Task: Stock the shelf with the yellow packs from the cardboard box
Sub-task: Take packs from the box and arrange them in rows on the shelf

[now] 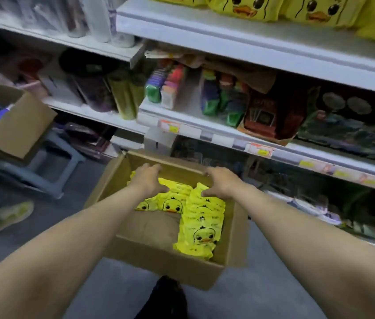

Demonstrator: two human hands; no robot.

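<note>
1 view only: a wide-angle camera worn on the person's head, facing forward and steeply down. It looks along both bare forearms to the left hand [149, 178] and right hand [222, 184], close below, over the open cardboard box [163, 261] on the floor [251, 295] at frame centre. Shelves [251, 40] climb the upper right, their edges bowed by the lens.

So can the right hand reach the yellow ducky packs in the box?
Probably yes. The right hand is right above the open box, with its thumb at the packs. No flap or lid covers them, and the left hand is off to the side, not blocking.
</note>
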